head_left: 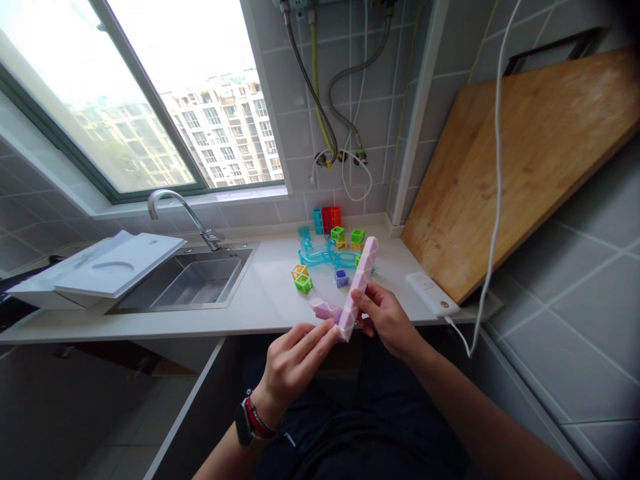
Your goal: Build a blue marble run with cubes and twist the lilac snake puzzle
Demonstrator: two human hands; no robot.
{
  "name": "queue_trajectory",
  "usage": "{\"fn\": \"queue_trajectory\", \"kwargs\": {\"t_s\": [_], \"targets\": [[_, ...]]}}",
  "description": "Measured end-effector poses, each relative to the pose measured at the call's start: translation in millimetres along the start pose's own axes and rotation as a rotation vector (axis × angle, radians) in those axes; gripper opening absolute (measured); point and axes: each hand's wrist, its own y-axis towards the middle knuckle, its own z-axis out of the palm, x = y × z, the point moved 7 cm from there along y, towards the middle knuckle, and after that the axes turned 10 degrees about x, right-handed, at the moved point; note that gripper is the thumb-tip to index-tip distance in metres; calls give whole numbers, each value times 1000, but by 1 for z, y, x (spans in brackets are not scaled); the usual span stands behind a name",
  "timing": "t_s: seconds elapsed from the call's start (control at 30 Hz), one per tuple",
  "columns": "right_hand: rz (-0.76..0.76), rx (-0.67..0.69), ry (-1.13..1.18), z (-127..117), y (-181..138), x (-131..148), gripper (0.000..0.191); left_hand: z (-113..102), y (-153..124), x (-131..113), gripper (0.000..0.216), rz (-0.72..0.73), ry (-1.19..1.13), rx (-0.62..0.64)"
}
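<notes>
Above the counter's (260,303) near edge: left hand (295,360) pinches the short bent end of a pink snake (361,270); right hand (387,320) clasps its long stem (holding near the joint should twist cleanest).

Coloured cubes (303,283) and a blue track (314,257) are lying on the counter (270,307) beside the sink (200,283). A wooden board (505,167) is leaning against the tiled wall, with a white power bank (431,293) lying at its foot.

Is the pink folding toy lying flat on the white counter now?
No, the left hand and the right hand hold the pink folding toy raised above the counter.
</notes>
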Motion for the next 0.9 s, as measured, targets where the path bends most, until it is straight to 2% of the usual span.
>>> {"fn": "queue_trajectory", "kwargs": {"t_s": [0.2,0.5,0.63,0.9], "targets": [[109,-17,121,5,-1,-6,40,-9,4,-10,56,126,19,25],[70,-151,242,8,-3,-8,41,-11,5,-11,57,130,39,-5],[46,-119,193,8,-1,-5,40,-6,2,-5,57,64,-44,-24],[-120,-58,68,13,-7,16,35,-4,0,5,45,-109,-186,-127]]}}
